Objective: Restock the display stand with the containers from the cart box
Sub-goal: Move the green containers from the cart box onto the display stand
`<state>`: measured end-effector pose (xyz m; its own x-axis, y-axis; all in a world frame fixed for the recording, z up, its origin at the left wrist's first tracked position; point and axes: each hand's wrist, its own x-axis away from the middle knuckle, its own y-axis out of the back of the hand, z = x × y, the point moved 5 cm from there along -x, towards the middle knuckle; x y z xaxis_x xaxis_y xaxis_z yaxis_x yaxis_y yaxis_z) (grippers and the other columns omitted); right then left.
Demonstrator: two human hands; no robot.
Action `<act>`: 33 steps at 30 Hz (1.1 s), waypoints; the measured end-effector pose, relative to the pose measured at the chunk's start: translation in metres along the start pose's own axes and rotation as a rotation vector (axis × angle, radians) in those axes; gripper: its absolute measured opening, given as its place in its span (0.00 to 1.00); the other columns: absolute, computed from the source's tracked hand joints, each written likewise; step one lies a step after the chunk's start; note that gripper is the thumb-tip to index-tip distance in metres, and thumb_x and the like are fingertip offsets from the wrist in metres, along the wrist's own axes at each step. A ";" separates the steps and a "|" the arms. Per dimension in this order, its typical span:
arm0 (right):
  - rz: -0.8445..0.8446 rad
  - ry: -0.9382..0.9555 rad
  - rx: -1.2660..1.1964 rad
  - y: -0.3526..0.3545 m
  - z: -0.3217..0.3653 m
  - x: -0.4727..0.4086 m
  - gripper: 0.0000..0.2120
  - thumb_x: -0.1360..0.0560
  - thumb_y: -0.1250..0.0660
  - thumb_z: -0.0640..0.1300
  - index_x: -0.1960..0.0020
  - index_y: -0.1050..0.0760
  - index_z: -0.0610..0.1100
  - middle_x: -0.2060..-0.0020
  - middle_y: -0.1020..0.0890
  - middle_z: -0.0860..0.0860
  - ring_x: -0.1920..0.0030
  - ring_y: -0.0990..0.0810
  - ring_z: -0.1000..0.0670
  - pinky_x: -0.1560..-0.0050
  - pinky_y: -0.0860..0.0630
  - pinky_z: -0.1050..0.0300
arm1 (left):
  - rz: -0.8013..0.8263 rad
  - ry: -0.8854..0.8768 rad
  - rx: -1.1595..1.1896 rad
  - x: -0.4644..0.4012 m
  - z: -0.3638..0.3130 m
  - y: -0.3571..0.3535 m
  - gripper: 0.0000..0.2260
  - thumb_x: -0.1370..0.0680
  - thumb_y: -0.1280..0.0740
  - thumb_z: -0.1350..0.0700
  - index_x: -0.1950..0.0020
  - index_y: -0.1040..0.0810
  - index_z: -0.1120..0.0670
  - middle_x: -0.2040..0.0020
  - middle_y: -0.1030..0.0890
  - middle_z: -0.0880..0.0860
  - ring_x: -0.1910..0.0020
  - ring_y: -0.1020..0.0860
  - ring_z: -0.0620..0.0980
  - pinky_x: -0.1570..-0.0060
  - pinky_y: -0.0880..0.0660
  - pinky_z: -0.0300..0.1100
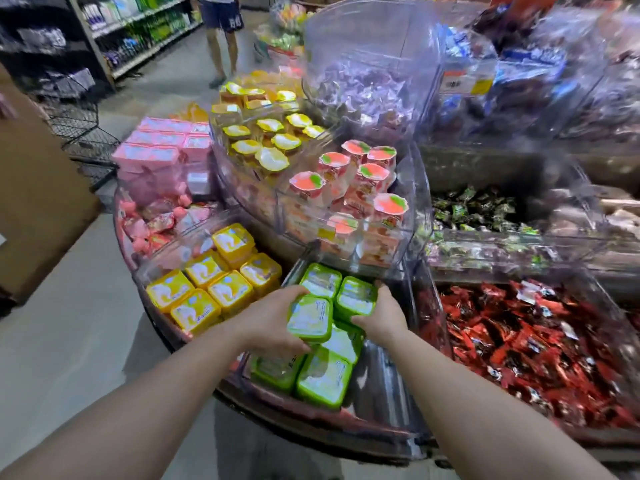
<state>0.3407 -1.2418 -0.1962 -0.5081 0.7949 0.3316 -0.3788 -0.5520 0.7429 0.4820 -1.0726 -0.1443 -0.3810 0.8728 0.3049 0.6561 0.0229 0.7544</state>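
Note:
Both hands are in the green compartment of the round display stand (194, 344). My left hand (266, 322) grips the left side of a green square container (310, 318) held on top of the pile. My right hand (381, 315) reaches in from the right, with its thumb against this container and its fingers around another green container (356, 296) behind it. Several more green containers (323, 377) lie stacked below and behind. The cart box is a brown cardboard box (38, 202) at the far left edge.
Yellow containers (214, 282) fill the compartment to the left, pink boxes (159, 157) lie beyond. Clear upper bins hold yellow cups (270, 140) and peach cups (360, 188). Red sweets (526, 344) fill the right bin. A wire cart (83, 133) and a standing person (221, 36) are in the aisle.

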 end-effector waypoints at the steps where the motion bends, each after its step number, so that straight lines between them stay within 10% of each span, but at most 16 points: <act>1: 0.023 -0.005 -0.007 -0.001 0.000 0.002 0.46 0.31 0.24 0.47 0.23 0.48 0.43 0.29 0.32 0.44 0.31 0.30 0.44 0.35 0.31 0.55 | 0.015 -0.013 0.003 -0.002 0.000 0.001 0.46 0.38 0.20 0.46 0.26 0.41 0.46 0.31 0.32 0.48 0.35 0.30 0.46 0.43 0.31 0.36; 8: -0.161 0.149 -0.118 0.024 0.027 0.036 0.31 0.29 0.28 0.44 0.28 0.34 0.46 0.37 0.25 0.46 0.44 0.22 0.48 0.43 0.26 0.58 | 0.078 -0.148 -0.086 -0.023 -0.022 0.007 0.47 0.37 0.21 0.46 0.25 0.43 0.49 0.28 0.33 0.50 0.30 0.33 0.50 0.34 0.32 0.43; 12: 0.204 0.187 -0.195 0.022 0.029 0.060 0.40 0.32 0.25 0.43 0.25 0.40 0.51 0.43 0.22 0.51 0.59 0.23 0.57 0.56 0.25 0.63 | 0.110 -0.188 -0.126 -0.032 -0.032 0.004 0.48 0.35 0.22 0.46 0.23 0.45 0.51 0.25 0.37 0.51 0.28 0.36 0.50 0.32 0.35 0.42; 17: 0.080 0.273 0.050 0.022 0.028 0.069 0.47 0.36 0.21 0.53 0.24 0.42 0.50 0.30 0.29 0.53 0.35 0.28 0.53 0.37 0.32 0.62 | 0.149 -0.227 -0.151 -0.033 -0.043 -0.008 0.48 0.36 0.22 0.45 0.23 0.45 0.50 0.25 0.39 0.50 0.27 0.37 0.49 0.32 0.35 0.42; 23: 0.069 0.112 -0.009 0.015 -0.003 0.069 0.43 0.37 0.20 0.49 0.27 0.36 0.48 0.37 0.23 0.53 0.38 0.25 0.53 0.44 0.31 0.65 | 0.241 -0.181 -0.017 -0.035 -0.038 -0.007 0.38 0.28 0.33 0.64 0.23 0.47 0.46 0.28 0.35 0.53 0.43 0.23 0.51 0.64 0.27 0.34; 33: 0.077 -0.030 -0.178 -0.016 -0.017 0.068 0.39 0.32 0.23 0.44 0.26 0.37 0.44 0.45 0.20 0.51 0.48 0.21 0.54 0.43 0.23 0.56 | 0.203 -0.162 -0.007 -0.042 -0.023 -0.012 0.29 0.25 0.36 0.65 0.26 0.39 0.50 0.29 0.32 0.54 0.43 0.25 0.48 0.57 0.28 0.35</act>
<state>0.2988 -1.1837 -0.1954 -0.5183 0.7545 0.4026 -0.4723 -0.6450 0.6008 0.4755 -1.1206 -0.1527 -0.1317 0.9260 0.3539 0.7036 -0.1641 0.6914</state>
